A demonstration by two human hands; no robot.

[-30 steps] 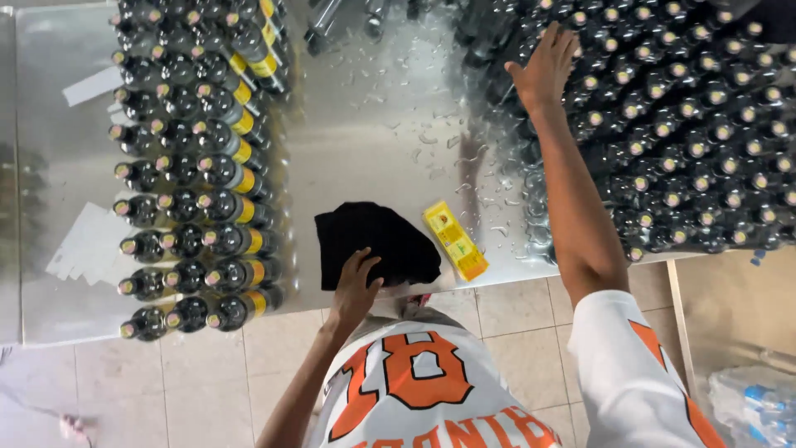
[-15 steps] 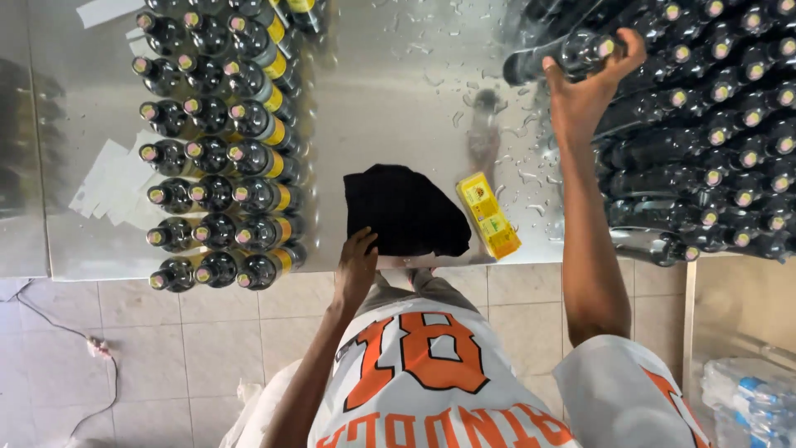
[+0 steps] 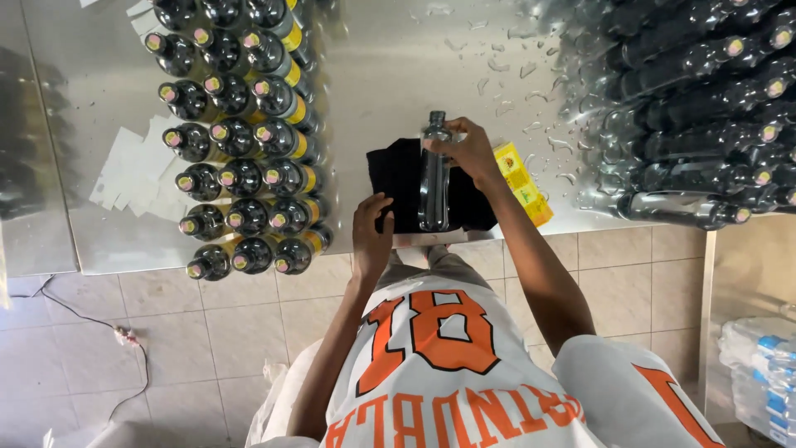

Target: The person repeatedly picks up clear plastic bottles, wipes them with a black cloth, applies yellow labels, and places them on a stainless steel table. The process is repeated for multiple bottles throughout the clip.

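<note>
My right hand (image 3: 474, 152) grips a dark unlabelled bottle (image 3: 433, 178) near its bottom end, and the bottle lies lengthwise over a black cloth (image 3: 404, 172) at the near edge of the steel table (image 3: 390, 75). My left hand (image 3: 371, 232) rests on the cloth's near left corner, fingers on the fabric. A stack of yellow labels (image 3: 522, 182) lies just right of the cloth, partly under my right wrist.
Several labelled dark bottles (image 3: 240, 141) stand in rows on the table's left side, with white paper scraps (image 3: 133, 170) beside them. A wet mass of unlabelled bottles (image 3: 696, 108) fills the right side. Tiled floor, a cable (image 3: 83, 319) and wrapped water bottles (image 3: 763, 373) lie below.
My right hand lifted a bottle out of the right-hand mass and brought it left and nearer, laying it over the black cloth. My left hand stayed on the cloth.
</note>
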